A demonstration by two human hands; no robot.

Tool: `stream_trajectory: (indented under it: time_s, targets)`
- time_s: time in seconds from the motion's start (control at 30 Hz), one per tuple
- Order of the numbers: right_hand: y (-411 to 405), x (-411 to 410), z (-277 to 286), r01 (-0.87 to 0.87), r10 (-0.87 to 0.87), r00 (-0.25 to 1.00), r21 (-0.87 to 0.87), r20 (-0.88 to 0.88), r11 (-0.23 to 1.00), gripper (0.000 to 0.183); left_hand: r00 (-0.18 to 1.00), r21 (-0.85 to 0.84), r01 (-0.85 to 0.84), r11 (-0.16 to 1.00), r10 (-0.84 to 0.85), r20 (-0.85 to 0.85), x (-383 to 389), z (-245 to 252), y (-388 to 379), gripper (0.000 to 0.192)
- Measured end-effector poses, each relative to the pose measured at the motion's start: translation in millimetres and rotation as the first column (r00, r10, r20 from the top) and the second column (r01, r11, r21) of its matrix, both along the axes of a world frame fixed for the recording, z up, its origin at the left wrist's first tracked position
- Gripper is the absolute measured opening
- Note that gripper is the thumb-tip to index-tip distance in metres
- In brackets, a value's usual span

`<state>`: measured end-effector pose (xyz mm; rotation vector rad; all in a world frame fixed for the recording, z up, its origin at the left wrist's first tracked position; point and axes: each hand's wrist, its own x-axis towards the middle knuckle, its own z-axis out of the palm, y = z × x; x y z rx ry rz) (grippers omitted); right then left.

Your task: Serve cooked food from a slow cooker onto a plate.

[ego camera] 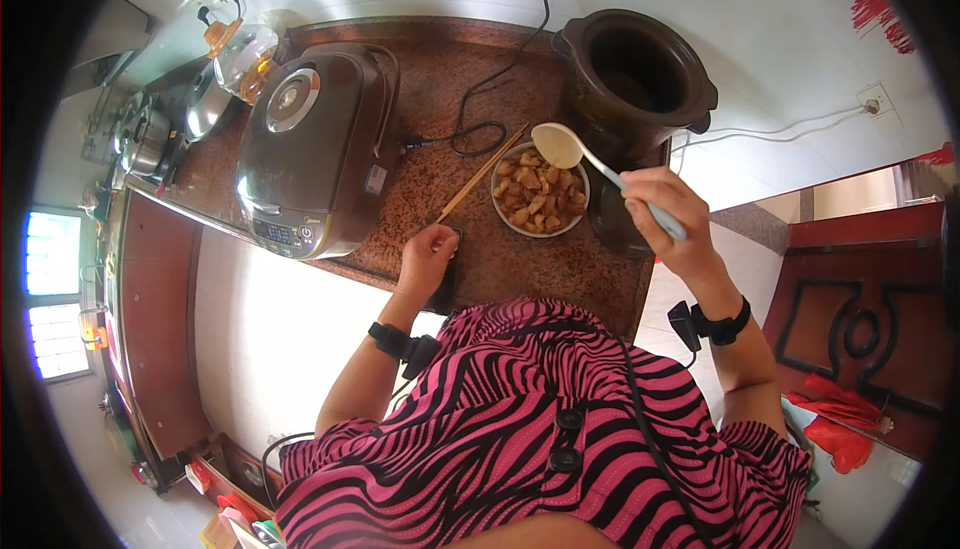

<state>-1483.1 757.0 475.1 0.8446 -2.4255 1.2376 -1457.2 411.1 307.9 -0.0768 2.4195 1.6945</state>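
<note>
My right hand (671, 222) grips the grey-blue handle of a ladle (556, 145), whose cream-coloured bowl is over the upper right part of a bowl of food pieces (536, 200). The pieces are brown and chunky. My left hand (430, 260) rests by the counter's front edge with curled fingers, near the lower ends of a pair of wooden chopsticks (480, 175); whether it holds anything cannot be told. Behind the ladle stands a dark ceramic pot (634, 72) without a lid on it. A dark glossy item (621, 222) lies partly hidden behind my right hand.
A dark rice cooker (311, 147) stands at the left of the stone countertop (517, 271). Its black power cord (510, 68) loops across the counter to the wall. Farther left are a glass jug (247, 61) and metal pots (146, 140). A dark flat object (447, 286) lies beside my left hand.
</note>
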Motion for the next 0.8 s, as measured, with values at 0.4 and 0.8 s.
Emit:
stream_trajectory:
  time_s: [0.4,0.8]
  targets:
    - [-12,-26,-50,0.062,-0.057,0.997,0.086,-0.06,0.994,0.012,1.0,0.024,0.019,1.0,-0.019,0.015,-6,4,8,0.011]
    - [-9,-16,-39,-0.041,0.041,0.999,0.03,0.001,0.999,0.012,1.0,-0.026,0.015,1.0,-0.015,0.012,-4,-4,1,0.011]
